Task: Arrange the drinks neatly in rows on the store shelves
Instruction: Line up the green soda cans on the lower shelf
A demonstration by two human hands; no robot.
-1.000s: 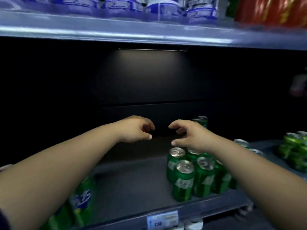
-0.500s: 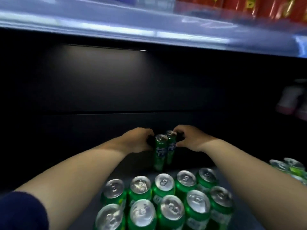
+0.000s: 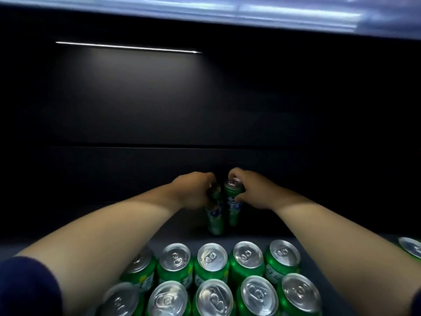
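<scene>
- Head camera view, looking forward and down into a dark store shelf bay, with both bare forearms reaching away from the viewer toward the back.
- Left hand [image 3: 196, 192] sits just left of centre, at about 11 o'clock from the cluster of cans at the bottom; its fingers are wrapped around the upper part of a slim green can [image 3: 214, 215], covering most of its top.
- Right hand [image 3: 252, 190] sits just right of centre, at about 1 o'clock from that cluster; thumb and fingers are closed around the top of a second slim green can [image 3: 233, 201], whose silver lid shows between them.
- These two slim cans stand upright, side by side and touching or nearly so, deep on the grey shelf floor [image 3: 182, 238] close to the black back panel [image 3: 205, 110].
- Front cans [image 3: 214, 277], wider green ones with silver pull-tab lids, fill the 6 o'clock area in two rows seen from above; the far row shows five lids, the near row is cut by the lower edge.
- One more can lid [image 3: 411, 247] peeks in at 4 o'clock, at the right edge, apart from the main group.
- Bare shelf floor separates the front rows from the two held cans.
- A thin light strip [image 3: 127, 47] glows at 11 o'clock on the back panel, and the pale underside of the shelf above [image 3: 227, 10] spans 12 o'clock.
- A dark blue sleeve [image 3: 27, 288] covers the left upper arm at 8 o'clock.
</scene>
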